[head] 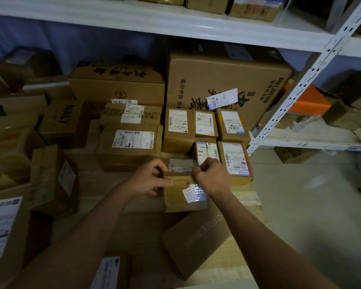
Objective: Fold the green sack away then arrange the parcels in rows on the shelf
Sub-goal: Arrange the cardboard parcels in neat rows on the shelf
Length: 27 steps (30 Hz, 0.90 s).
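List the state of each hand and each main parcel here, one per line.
left hand: gripping the small parcel's left side
right hand: gripping its right top edge
small parcel: held by both hands, label up
MELING carton: at the back, one label peeling
NALY box: resting, unheld
green sack: not visible

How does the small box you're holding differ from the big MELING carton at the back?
The small box is far smaller than the MELING carton. It is gripped by both the left hand and the right hand; the carton stands untouched. Its label is stuck flat, while the carton's label is peeling up. Both are brown cardboard.
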Motion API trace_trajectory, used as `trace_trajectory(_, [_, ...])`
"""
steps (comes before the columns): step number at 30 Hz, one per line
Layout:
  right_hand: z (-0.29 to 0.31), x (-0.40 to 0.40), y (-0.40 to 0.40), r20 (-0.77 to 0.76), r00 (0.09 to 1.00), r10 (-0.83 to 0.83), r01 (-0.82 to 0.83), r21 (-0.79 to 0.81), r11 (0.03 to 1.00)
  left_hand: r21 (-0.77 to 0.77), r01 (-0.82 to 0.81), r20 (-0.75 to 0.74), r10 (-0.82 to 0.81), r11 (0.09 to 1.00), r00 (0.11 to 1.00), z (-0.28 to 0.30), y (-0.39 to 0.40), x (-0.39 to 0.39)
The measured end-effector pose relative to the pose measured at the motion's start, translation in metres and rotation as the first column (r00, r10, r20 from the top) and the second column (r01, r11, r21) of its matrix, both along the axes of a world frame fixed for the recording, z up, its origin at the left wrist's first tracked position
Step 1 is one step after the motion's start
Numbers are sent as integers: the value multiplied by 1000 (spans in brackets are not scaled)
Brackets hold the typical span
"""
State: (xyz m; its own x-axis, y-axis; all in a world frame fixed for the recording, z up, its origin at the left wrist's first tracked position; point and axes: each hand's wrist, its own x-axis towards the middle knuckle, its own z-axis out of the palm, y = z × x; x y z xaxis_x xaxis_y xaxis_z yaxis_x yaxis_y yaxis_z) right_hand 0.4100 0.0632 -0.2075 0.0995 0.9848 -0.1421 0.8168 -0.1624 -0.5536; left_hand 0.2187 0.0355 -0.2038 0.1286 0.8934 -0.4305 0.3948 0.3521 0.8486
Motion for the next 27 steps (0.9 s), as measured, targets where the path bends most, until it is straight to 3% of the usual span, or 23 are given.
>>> trace_trajectory(5, [-9, -4, 3, -52, 997, 59, -60, -16, 998, 132, -44, -146, 63, 990, 987, -11, 4, 7])
trace_trajectory(8, [-12, -6, 2, -102, 983, 152, -164, -129, 978, 202, -107, -278, 161, 974, 947, -25, 7, 14])
trace_trajectory(13, [-29, -5, 4, 67, 960, 274, -252, -226, 941, 157, -143, -426, 198, 977, 883, -50, 9, 27])
trace_trajectory(19, [-49, 4, 13, 54, 941, 333, -319, -180, 931, 240, -221, -460, 311, 945, 832, -61, 21, 34])
trace_trajectory(24, [-45, 28, 14, -31, 984, 177, -178, -10, 984, 263, -224, -506, 331, 939, 796, -57, 25, 42])
trace_trajectory(27, [-40, 53, 12, -1, 999, 55, -55, -28, 998, 296, -272, -496, 391, 916, 775, -49, 16, 43])
